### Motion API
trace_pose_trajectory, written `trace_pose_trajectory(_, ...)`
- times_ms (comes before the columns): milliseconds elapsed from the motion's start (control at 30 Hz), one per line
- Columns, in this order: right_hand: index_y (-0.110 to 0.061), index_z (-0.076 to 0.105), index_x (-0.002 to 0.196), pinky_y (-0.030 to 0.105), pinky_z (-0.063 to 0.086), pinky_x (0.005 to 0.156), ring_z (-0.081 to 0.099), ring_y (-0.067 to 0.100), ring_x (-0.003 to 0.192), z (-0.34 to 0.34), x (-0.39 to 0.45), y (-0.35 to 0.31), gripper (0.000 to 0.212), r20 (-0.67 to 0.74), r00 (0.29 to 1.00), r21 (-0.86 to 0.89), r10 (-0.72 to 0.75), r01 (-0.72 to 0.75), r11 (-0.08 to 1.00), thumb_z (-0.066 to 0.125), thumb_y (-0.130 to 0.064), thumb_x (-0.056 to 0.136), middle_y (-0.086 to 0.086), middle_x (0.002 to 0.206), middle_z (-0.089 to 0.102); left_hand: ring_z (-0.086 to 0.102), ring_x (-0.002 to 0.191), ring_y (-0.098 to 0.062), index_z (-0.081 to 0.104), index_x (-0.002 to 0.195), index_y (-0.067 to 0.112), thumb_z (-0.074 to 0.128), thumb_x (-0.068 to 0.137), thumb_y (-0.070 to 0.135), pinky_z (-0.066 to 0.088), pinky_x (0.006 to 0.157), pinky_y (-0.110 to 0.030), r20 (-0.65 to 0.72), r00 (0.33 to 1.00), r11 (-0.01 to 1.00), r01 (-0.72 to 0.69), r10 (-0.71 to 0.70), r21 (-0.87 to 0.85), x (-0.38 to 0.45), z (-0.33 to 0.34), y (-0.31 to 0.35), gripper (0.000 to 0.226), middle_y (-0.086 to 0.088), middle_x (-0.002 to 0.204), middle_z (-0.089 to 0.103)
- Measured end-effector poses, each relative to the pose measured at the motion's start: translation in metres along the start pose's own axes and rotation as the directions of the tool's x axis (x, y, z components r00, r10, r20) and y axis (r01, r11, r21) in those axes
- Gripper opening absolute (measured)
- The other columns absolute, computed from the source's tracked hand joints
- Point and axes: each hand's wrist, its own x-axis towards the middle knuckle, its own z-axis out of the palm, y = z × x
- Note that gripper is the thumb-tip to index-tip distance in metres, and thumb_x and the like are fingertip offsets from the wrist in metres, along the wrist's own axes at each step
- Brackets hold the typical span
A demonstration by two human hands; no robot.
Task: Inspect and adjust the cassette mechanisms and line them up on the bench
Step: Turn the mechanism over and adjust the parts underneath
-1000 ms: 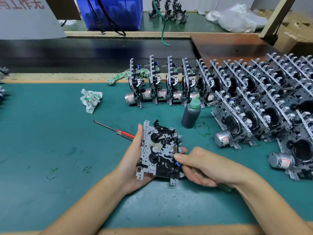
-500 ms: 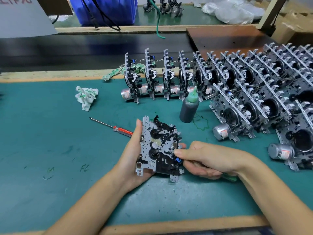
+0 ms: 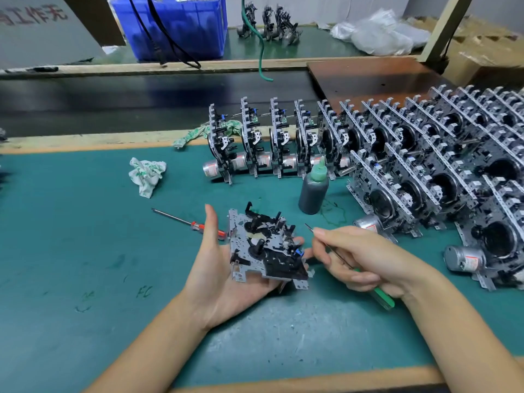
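Note:
A cassette mechanism [image 3: 263, 248], a grey metal plate with black parts, lies face up in my left hand [image 3: 215, 268]. The palm cradles it from below, thumb upright at its left edge, fingertips showing at its right edge. My right hand [image 3: 365, 259] grips a thin green-handled screwdriver [image 3: 382, 297]; its metal tip points up-left, just right of the mechanism and clear of it. A row of finished mechanisms [image 3: 272, 140] stands on edge at the back of the mat, and more mechanisms [image 3: 442, 165] fill the right side.
A dark bottle with a green nozzle [image 3: 313, 190] stands behind the held mechanism. A red-handled screwdriver [image 3: 192, 224] lies left of my left thumb. Crumpled cloths [image 3: 146, 175] lie at the back left. The green mat [image 3: 71, 251] covers the bench; a blue crate [image 3: 181, 24] sits beyond.
My right hand has pulled back from the mechanism's right edge, and the screwdriver tip now shows above its fingers. My left hand has laid the mechanism flatter.

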Motion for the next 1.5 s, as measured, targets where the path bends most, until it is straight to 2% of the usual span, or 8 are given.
trace_pose_trajectory(367, -0.018, 0.064, 0.073, 0.016, 0.022, 0.033, 0.028, 0.006, 0.030, 0.004, 0.005, 0.005, 0.037, -0.330, 0.935, -0.304, -0.133, 0.028, 0.952, 0.041, -0.028, 0.100, 0.001, 0.043, 0.047, 0.063, 0.109, -0.036, 0.070, 0.114, 0.012, 0.038, 0.067, 0.081, 0.053, 0.090, -0.047, -0.014, 1.000, 0.955, -0.007, 0.012, 0.297, -0.003, 0.003, 0.000, 0.089, -0.019, 0.120, 0.065)
trace_pose_trajectory(533, -0.030, 0.052, 0.124, 0.022, 0.029, 0.065, 0.046, 0.005, 0.071, 0.019, 0.002, 0.018, 0.029, -0.445, 0.732, -0.841, -0.516, -0.144, 0.521, 0.048, -0.023, 0.096, -0.013, 0.091, 0.057, 0.071, 0.066, -0.010, 0.075, 0.060, 0.039, 0.041, 0.057, 0.066, 0.053, 0.048, -0.019, -0.059, 0.997, 0.861, -0.004, 0.039, 0.509, -0.013, 0.024, 0.000, 0.043, 0.006, 0.071, 0.074)
trace_pose_trajectory(667, -0.031, 0.025, 0.146, 0.012, 0.020, 0.094, 0.031, 0.002, 0.119, 0.021, -0.017, 0.024, 0.071, -0.193, 0.836, -0.963, -0.514, -0.061, 0.262, 0.062, -0.026, 0.086, -0.015, 0.128, 0.035, 0.070, 0.065, -0.004, 0.077, 0.063, 0.036, 0.042, 0.058, 0.066, 0.053, 0.052, -0.018, -0.050, 0.998, 0.827, 0.054, -0.032, 0.559, -0.013, 0.020, 0.002, 0.046, 0.007, 0.070, 0.074)
trace_pose_trajectory(833, -0.014, 0.065, 0.104, 0.031, 0.042, 0.091, 0.060, 0.020, 0.099, 0.016, -0.028, 0.023, 0.058, -0.010, 0.783, -1.000, -0.622, -0.013, -0.001, 0.069, -0.056, 0.065, -0.003, 0.100, 0.061, 0.057, 0.096, -0.012, 0.056, 0.119, 0.034, 0.047, 0.045, 0.090, 0.043, 0.092, -0.033, -0.174, 0.973, 0.726, 0.227, -0.149, 0.649, -0.010, 0.015, 0.016, 0.093, -0.006, 0.123, 0.061)
trace_pose_trajectory(1033, -0.016, 0.065, 0.074, 0.031, 0.038, 0.089, 0.059, 0.019, 0.081, 0.016, -0.028, 0.035, 0.057, 0.026, 0.694, -0.998, -0.719, -0.017, -0.052, 0.049, -0.071, 0.071, -0.005, 0.080, 0.059, 0.070, 0.092, -0.026, 0.075, 0.093, -0.001, 0.052, 0.054, 0.076, 0.057, 0.072, -0.033, -0.228, 0.973, 0.791, 0.156, -0.022, 0.592, -0.016, 0.008, 0.031, 0.089, -0.020, 0.101, 0.071)
trace_pose_trajectory(1100, -0.016, 0.061, 0.071, 0.030, 0.035, 0.089, 0.058, 0.019, 0.079, 0.020, -0.025, 0.039, 0.056, 0.012, 0.674, -0.999, -0.739, -0.020, -0.034, 0.049, -0.070, 0.072, -0.005, 0.077, 0.057, 0.072, 0.072, -0.019, 0.074, 0.080, 0.005, 0.048, 0.057, 0.079, 0.055, 0.066, -0.030, -0.267, 0.924, 0.574, 0.066, 0.273, 0.816, -0.019, 0.010, 0.026, 0.082, -0.008, 0.077, 0.074)
trace_pose_trajectory(1233, -0.015, 0.059, 0.070, 0.032, 0.035, 0.089, 0.055, 0.020, 0.078, 0.023, -0.021, 0.043, 0.054, -0.008, 0.640, -0.999, -0.768, -0.035, -0.019, 0.052, -0.068, 0.073, -0.004, 0.077, 0.056, 0.055, 0.051, -0.008, 0.055, 0.061, 0.021, 0.020, 0.068, 0.090, 0.037, 0.052, -0.026, 0.056, 0.646, -0.274, 0.243, 0.761, 0.931, -0.051, 0.009, 0.002, 0.078, 0.011, 0.050, 0.060)
trace_pose_trajectory(1500, -0.012, 0.060, 0.066, 0.029, 0.036, 0.085, 0.055, 0.021, 0.075, 0.024, -0.017, 0.046, 0.050, 0.017, 0.578, -0.999, -0.816, -0.023, -0.038, 0.057, -0.061, 0.075, -0.002, 0.072, 0.057, 0.061, 0.048, -0.020, 0.049, 0.068, 0.023, 0.036, 0.052, 0.095, 0.039, 0.043, -0.028, 0.170, 0.775, -0.634, 0.346, 0.608, 0.691, -0.060, 0.000, -0.029, 0.074, 0.001, 0.045, 0.052)
